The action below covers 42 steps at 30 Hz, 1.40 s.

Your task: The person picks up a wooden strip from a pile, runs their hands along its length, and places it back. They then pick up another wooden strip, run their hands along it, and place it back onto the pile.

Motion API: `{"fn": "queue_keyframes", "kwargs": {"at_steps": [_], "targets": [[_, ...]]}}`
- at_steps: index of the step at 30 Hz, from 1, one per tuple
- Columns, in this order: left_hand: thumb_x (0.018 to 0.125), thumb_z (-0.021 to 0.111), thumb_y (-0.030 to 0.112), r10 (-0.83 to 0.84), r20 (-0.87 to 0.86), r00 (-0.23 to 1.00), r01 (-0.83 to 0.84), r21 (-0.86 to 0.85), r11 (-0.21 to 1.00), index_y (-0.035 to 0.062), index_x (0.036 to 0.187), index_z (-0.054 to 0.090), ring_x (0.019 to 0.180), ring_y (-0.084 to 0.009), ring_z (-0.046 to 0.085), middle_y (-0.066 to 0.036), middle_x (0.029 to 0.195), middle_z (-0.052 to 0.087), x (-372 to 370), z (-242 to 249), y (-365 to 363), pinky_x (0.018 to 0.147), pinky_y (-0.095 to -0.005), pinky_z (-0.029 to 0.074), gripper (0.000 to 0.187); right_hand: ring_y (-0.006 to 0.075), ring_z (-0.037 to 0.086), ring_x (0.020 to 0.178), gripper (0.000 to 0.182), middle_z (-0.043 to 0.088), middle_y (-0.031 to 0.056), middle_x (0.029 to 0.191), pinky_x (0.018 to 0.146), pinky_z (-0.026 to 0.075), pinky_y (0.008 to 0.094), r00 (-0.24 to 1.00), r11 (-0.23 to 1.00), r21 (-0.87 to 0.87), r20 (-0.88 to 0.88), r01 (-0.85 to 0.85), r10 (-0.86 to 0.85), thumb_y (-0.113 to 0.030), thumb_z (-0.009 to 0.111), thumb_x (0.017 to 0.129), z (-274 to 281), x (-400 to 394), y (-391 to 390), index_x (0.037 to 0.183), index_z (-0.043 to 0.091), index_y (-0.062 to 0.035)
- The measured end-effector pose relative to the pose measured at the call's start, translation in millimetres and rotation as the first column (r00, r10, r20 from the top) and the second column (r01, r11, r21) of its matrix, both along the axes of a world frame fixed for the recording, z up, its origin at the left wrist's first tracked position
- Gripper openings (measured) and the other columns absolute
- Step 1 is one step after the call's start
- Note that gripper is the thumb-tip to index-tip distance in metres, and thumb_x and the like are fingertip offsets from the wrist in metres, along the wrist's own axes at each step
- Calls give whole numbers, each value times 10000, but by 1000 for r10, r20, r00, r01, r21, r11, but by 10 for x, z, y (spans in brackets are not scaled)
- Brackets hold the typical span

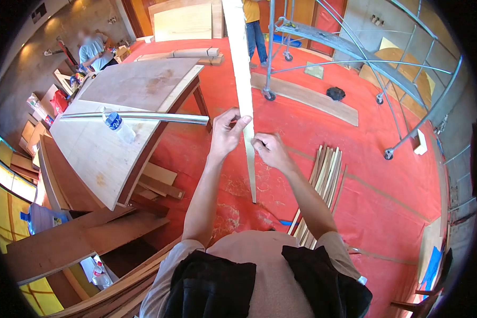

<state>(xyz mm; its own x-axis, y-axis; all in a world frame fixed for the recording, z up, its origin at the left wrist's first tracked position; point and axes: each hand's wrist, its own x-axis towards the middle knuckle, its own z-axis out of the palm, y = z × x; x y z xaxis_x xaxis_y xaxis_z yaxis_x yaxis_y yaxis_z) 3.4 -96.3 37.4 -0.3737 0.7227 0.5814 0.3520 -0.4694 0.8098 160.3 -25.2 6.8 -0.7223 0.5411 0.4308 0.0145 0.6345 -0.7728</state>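
Note:
A long thin pale wooden strip point(241, 58) stands nearly upright in front of me, running from the top of the view down to about knee height. My left hand point(226, 133) grips its left edge, thumb and fingers wrapped around it. From the other side my right hand point(270, 149) pinches the same strip slightly lower. Below and to the right, a bundle of similar wooden strips point(323, 175) lies on the red floor covering.
A plywood work table point(106, 153) at left carries a water bottle point(116, 124) and a metal rail point(143, 116). Boards are stacked lower left. A wheeled metal frame point(355, 58) stands at right. One person sits far left, another stands at the top.

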Motion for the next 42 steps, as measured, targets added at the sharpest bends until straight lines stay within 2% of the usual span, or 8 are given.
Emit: {"fn": "queue_keyframes", "kwargs": {"at_steps": [5,10,14,23,29,32,38,42], "targets": [[921,676,153,111,116,987,-107,-38,993,-14,885,676,650,-62,517,-9,699,604,-269,-69,51,572,-243,422,170,95,393,511,199,409,70,544,471,334,334,878,984,-178,-467,21,-103,-65,516,915,188,285,-86,737,557,12],[919,686,168,92,37,995,-89,-64,994,-28,896,665,676,-69,551,-31,719,637,-168,5,38,608,-256,457,198,328,535,511,333,561,145,599,512,409,431,974,968,222,163,118,-156,-242,615,943,361,216,88,709,532,-20],[912,690,151,42,75,996,-46,52,998,-29,896,661,678,-70,546,-37,730,637,-146,-88,100,614,-251,453,183,364,652,737,223,644,164,787,645,502,466,964,963,232,190,139,-185,-245,646,904,61,29,82,924,584,-31],[902,703,159,57,71,996,-56,-17,998,-26,905,663,682,-77,543,-41,736,634,-119,-69,56,615,-259,449,190,379,627,624,168,626,172,676,588,487,506,964,942,317,194,112,-180,-213,595,876,-32,-126,62,853,609,-48],[921,670,139,176,-35,984,-175,17,984,-21,907,669,672,-69,544,-27,732,637,-125,-12,21,602,-249,447,161,304,565,511,155,582,163,602,518,441,415,999,999,8,-2,48,-48,-121,595,856,-18,-71,53,749,588,-9],[940,647,137,134,28,991,-134,6,991,-22,905,663,659,-64,547,-15,725,638,-381,-50,17,587,-242,443,163,129,411,495,200,490,86,550,478,363,335,989,993,-111,-142,34,-50,-89,616,885,190,91,-37,731,529,5],[918,690,158,91,111,990,-89,-23,996,-20,918,662,693,-62,570,-28,750,654,-244,-65,30,621,-245,474,180,323,560,537,366,561,146,597,525,430,425,959,977,200,253,77,-128,-310,665,911,269,17,44,743,546,-7],[914,694,157,74,103,992,-68,-56,996,-21,933,662,702,-65,570,-34,765,660,-192,-42,-2,636,-250,478,181,361,598,617,329,606,148,685,555,450,463,976,954,279,153,110,-157,-327,667,898,169,-80,34,811,561,-29]]}}
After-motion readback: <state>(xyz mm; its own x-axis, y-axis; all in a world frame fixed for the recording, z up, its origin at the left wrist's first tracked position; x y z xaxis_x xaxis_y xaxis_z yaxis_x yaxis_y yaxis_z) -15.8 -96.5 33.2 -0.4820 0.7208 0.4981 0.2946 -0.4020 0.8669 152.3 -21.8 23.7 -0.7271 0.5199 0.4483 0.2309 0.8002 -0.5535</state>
